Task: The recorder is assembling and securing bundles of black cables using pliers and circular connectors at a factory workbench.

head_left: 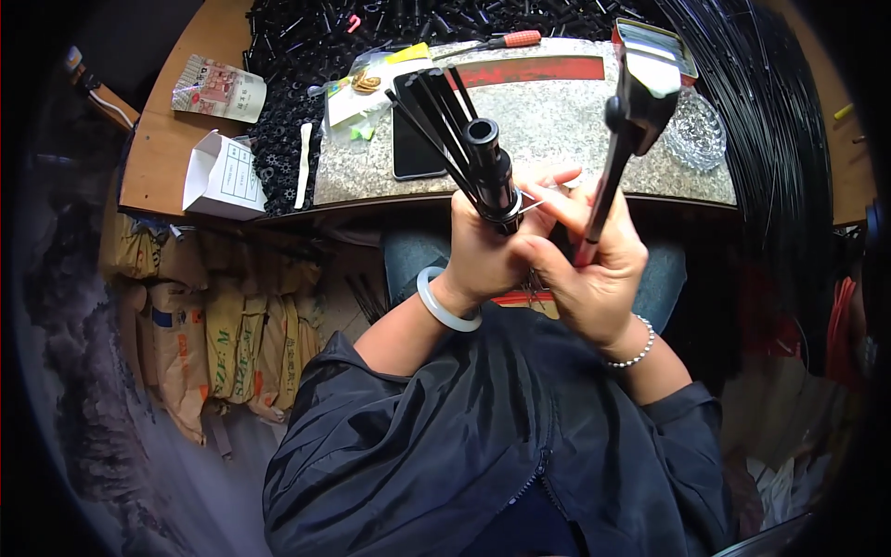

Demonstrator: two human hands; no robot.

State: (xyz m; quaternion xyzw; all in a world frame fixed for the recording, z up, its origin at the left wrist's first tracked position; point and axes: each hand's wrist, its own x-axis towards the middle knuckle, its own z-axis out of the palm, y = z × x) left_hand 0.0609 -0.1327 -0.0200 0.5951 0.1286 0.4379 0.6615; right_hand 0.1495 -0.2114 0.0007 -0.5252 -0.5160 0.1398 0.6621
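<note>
Left hand (487,251) grips a black hub (492,172), ribs (432,107) already fanned above the fist; right hand (585,269) holds a hammer (631,102) and pinches wire (531,202), tying apparently unfinished.

dark navy jacket (483,446) with zip, pale jade bangle (444,304), silver bead bracelet (635,348)

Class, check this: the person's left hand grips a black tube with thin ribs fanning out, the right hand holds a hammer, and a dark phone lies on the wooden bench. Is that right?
Not quite. The head view shows the phone lying on the speckled stone slab, not on wood. The left hand does grip the ribbed black tube, and the right hand the hammer.
</note>
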